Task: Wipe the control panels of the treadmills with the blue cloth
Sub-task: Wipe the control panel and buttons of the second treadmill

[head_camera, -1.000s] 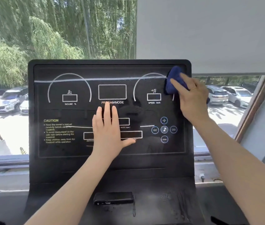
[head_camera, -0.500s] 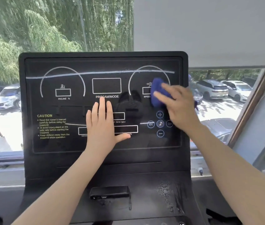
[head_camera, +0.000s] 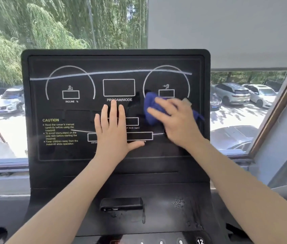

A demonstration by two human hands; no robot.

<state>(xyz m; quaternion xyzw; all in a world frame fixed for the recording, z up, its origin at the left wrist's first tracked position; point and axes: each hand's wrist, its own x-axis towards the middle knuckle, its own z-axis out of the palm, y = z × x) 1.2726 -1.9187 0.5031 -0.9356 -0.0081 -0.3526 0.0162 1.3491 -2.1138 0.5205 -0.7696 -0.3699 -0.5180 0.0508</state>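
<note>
Right hand (head_camera: 176, 124) presses blue cloth (head_camera: 152, 110) on control panel (head_camera: 54, 67); left hand (head_camera: 112, 131) lies spread flat.

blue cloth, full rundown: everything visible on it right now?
The blue cloth is a deep blue, soft-looking fabric, bunched into a wad rather than spread flat. It lies against the right half of the black control panel, just below the speed window. The right hand presses it there, fingers laid over it and covering most of it; a bit of blue shows past the hand's right side. The left hand rests flat nearby, not touching it.
</note>
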